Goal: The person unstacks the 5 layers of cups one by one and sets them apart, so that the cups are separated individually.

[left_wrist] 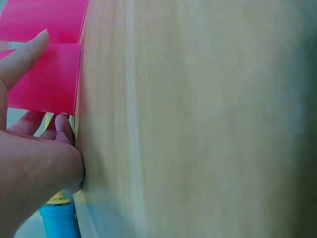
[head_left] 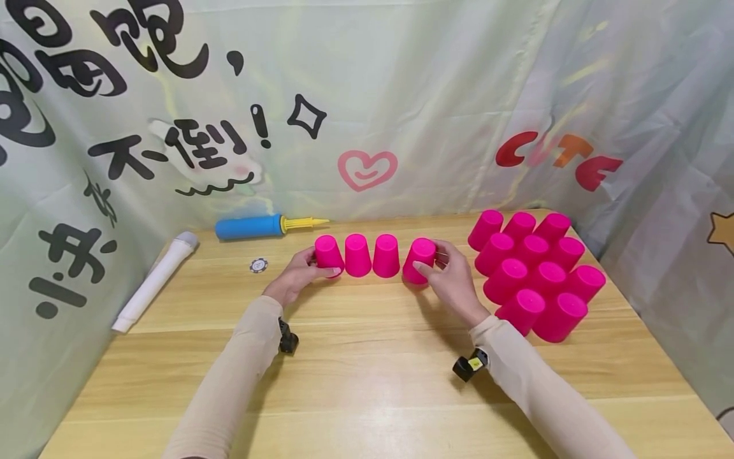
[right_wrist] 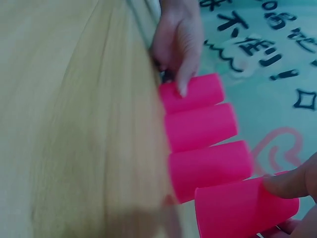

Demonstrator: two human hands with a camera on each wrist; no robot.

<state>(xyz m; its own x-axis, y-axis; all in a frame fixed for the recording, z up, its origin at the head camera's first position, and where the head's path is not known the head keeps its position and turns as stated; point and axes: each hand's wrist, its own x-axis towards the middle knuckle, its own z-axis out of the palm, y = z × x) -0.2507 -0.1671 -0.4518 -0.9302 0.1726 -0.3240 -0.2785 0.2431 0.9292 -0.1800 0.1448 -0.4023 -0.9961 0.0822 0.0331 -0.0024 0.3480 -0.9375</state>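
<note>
Pink cups stand upside down in a short row on the table. My left hand (head_left: pixel 297 275) holds the leftmost cup (head_left: pixel 328 250) low down, thumb across its front and fingers at its far side. Two more cups, the left middle cup (head_left: pixel 358 255) and the right middle cup (head_left: pixel 387 256), stand between my hands. My right hand (head_left: pixel 453 279) grips the rightmost cup (right_wrist: pixel 237 208) with the thumb on its near side. This cup tilts a little and sits slightly apart from the row; whether its rim touches the table I cannot tell.
To the right, several upside-down pink cups (head_left: pixel 533 250) stand in a close block. A blue pump (head_left: pixel 249 227) with a yellow nozzle lies at the back left, near a round chip (head_left: pixel 259 265). A white tube (head_left: pixel 157 280) lies at the left edge. A printed curtain (head_left: pixel 436 95) hangs behind.
</note>
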